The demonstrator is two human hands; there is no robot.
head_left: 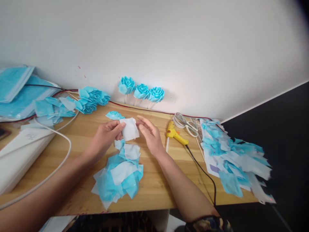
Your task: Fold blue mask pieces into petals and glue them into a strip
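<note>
My left hand (109,135) pinches a small white fabric square (130,129) by its left edge, above the middle of the wooden table. Close to the square's right edge is my right hand (150,135), its fingers apart; whether a fingertip touches the square I cannot tell. Under the hands lies a loose pile of blue and white fabric pieces (120,174). Just behind my left hand rests a folded blue piece (115,115). Three blue fabric flowers (142,91) on pale sticks lean against the wall.
A yellow glue gun (176,133) with a black cord lies on the right, beside scissors (190,128) and a tape roll (179,120). Blue and white scraps (231,158) heap at the right edge. On the left are more blue flowers (90,99), a white box (26,151) and a white cable (69,151).
</note>
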